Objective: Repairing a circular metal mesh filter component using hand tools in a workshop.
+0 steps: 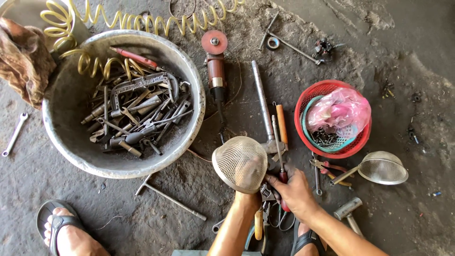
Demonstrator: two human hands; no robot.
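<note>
Metal mesh strainer (239, 163) sits domed over left hand (246, 176), fingers inside | right hand (295, 189) grips red-handled screwdriver (279, 151), tip clear of the mesh | second strainer (383, 167) lies untouched on floor (417, 57) | tool basin (61, 128) at left

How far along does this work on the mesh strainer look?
Done: nothing about the mesh strainer shows a finished step. In hand: the left hand is inside its bowl, and the right hand holds a red-handled screwdriver beside it. Left: a second strainer lies untouched on the ground to the right.
</note>
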